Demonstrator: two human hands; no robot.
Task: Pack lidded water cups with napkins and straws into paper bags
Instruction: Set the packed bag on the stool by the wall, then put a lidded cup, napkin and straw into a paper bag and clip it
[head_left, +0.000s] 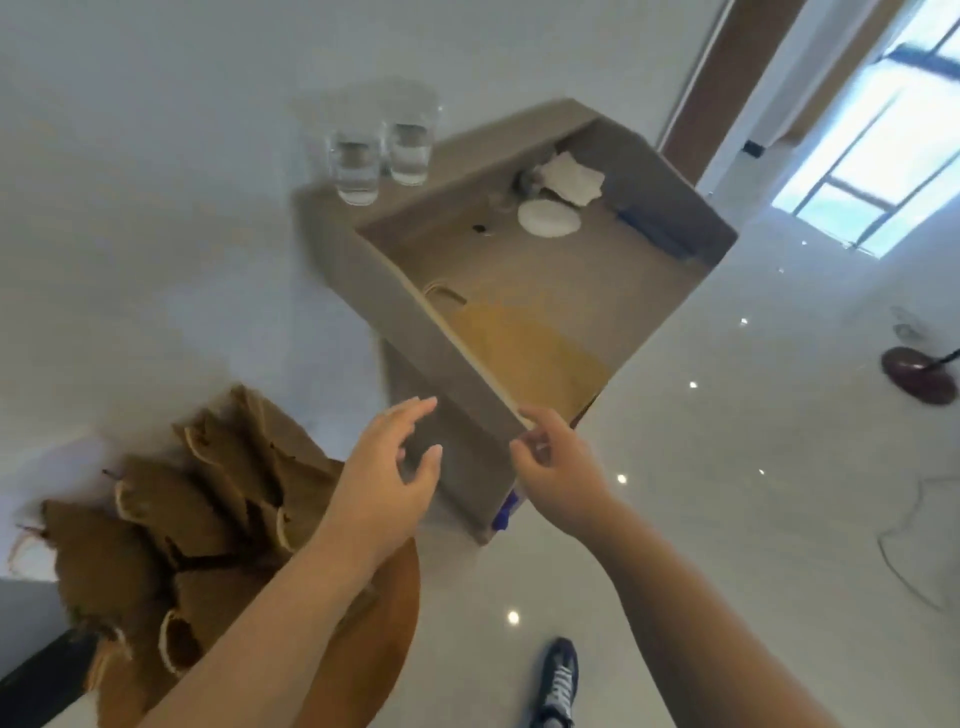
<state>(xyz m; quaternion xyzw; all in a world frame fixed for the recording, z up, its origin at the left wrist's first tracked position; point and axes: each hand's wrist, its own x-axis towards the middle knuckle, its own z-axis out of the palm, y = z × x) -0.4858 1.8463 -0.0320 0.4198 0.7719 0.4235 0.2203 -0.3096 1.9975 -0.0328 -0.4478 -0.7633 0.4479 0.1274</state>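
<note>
The view is blurred by motion. An open cardboard box (457, 343) holds a flat paper bag (524, 348), a white lid (549, 219), white napkins (571, 179) and blue straws (654, 234). Two clear water cups (356, 166) without lids stand side by side on the box's far left ledge. My left hand (384, 478) hovers at the box's near wall with its fingers spread and holds nothing. My right hand (558, 462) is at the near corner, index finger on the rim and thumb on the outer wall, pinching it.
Several standing brown paper bags (197, 499) crowd a round wooden table (384, 623) at the lower left. A shoe (558, 680) shows on the glossy white floor. A dark red stand base (919, 382) and a loose cable (914, 561) lie to the right.
</note>
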